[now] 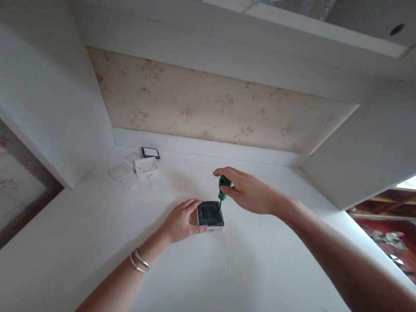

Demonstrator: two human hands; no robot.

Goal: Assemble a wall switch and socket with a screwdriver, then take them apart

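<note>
A small square box (211,215) with a dark face and pale sides lies on the white desk top (271,263). My left hand (181,221) grips its left side, thumb at the near edge and fingers at the far edge. In my right hand (243,190) is a screwdriver (223,188) with a green handle, held upright. Its shaft points down at the box's upper right corner. Whether the tip sits in a screw is too small to tell.
Back left on the desk lie an open white plastic box (146,167), a dark-framed piece with a white panel (150,153) and thin clear frames (119,173). A wallpapered back wall and white side panels enclose the desk. Overhead is an open shelf (301,26).
</note>
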